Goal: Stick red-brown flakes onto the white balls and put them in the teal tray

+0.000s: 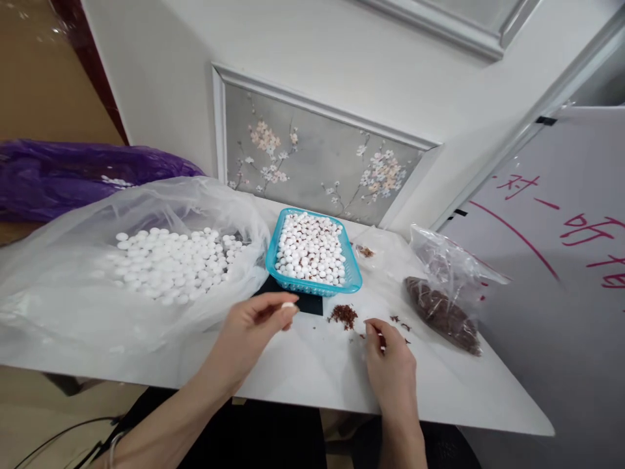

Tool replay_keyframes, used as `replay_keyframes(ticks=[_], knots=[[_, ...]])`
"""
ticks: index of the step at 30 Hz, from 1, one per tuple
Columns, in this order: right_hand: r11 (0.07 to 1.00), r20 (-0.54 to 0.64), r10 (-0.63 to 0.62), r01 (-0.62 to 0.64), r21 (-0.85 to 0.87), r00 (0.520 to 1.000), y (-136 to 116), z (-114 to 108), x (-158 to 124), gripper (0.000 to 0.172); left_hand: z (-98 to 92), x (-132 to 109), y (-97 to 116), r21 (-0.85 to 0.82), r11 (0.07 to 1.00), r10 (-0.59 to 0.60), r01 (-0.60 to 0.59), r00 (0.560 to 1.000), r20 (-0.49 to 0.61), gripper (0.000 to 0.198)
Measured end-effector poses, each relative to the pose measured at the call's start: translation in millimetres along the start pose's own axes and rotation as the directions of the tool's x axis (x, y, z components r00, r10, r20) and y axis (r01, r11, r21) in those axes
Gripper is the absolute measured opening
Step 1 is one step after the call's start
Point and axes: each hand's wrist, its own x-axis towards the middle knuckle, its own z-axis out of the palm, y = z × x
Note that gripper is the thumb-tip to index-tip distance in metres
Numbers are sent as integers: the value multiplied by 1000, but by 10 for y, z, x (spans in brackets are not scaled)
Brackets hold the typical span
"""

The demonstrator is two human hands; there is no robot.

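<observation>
My left hand [261,326] pinches a white ball [289,305] between thumb and fingertips, just in front of the blue basket. My right hand [389,352] is closed in a pinch beside a small pile of reddish-brown bits [344,316]; what its fingertips hold is too small to make out. White balls with brown bits among them fill the blue basket [355,273]. To the left, a large clear plastic bag [88,312] lies open with many loose white balls [170,260] inside.
A clear bag of brown material [444,312] lies at the right of the white table [312,378]. Behind the basket, a small clear bag [378,251] holds some bits. A dark flat object [310,304] is partly under the basket. Purple plastic [73,176] lies at far left; a whiteboard [547,312] stands right.
</observation>
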Motion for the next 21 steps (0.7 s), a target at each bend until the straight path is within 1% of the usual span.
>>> replay_keyframes(ticks=[2, 3, 4, 5, 6, 7, 9, 10, 11, 13, 16, 18, 20, 21], knots=[[1000, 28, -6, 6, -14, 1000, -31, 15, 0, 28, 81, 165, 130, 181, 970, 162, -159, 987, -2, 21], [1000, 43, -9, 9, -15, 999, -49, 22, -3, 26, 126, 255, 196, 278, 926, 263, -256, 965, 11, 21], [1000, 61, -8, 9, -23, 998, -65, 28, -9, 25, 169, 343, 258, 378, 860, 354, -343, 934, 42, 22], [999, 80, -3, 6, -36, 997, -75, 33, -15, 23, 207, 424, 313, 470, 784, 418, -405, 905, 84, 24], [999, 91, 6, -1, -55, 996, -80, 38, -20, 22, 235, 494, 361, 515, 745, 437, -424, 893, 102, 26], [993, 119, 28, -14, -118, 993, -77, 43, -23, 21, 253, 548, 401, 553, 713, 448, -431, 887, 115, 27], [977, 165, 65, -29, -209, 984, -61, 54, -24, 21, 241, 605, 464, 621, 658, 444, -427, 885, 138, 32], [972, 210, 72, -21, -234, 975, -53, 60, -27, 22, 209, 607, 490, 653, 631, 436, -420, 887, 149, 35], [968, 231, 78, -18, -252, 970, -48, 67, -33, 23, 156, 595, 516, 685, 604, 425, -407, 892, 156, 37], [961, 201, 57, 1, -277, 978, -56, 79, -61, 26, -16, 548, 566, 747, 556, 390, -365, 908, 153, 37], [956, 114, 8, 26, -293, 993, -99, 99, -122, 30, -403, 491, 622, 830, 487, 308, -273, 943, 129, 34], [959, 90, -24, 48, -280, 996, -124, 112, -154, 31, -669, 484, 625, 871, 441, 235, -216, 964, 120, 33], [958, 79, -84, 102, -267, 993, -137, 122, -173, 31, -868, 484, 591, 900, 401, 177, -173, 978, 109, 31], [954, 83, -121, 139, -266, 989, -138, 125, -180, 31, -933, 482, 562, 908, 387, 157, -161, 982, 107, 30]])
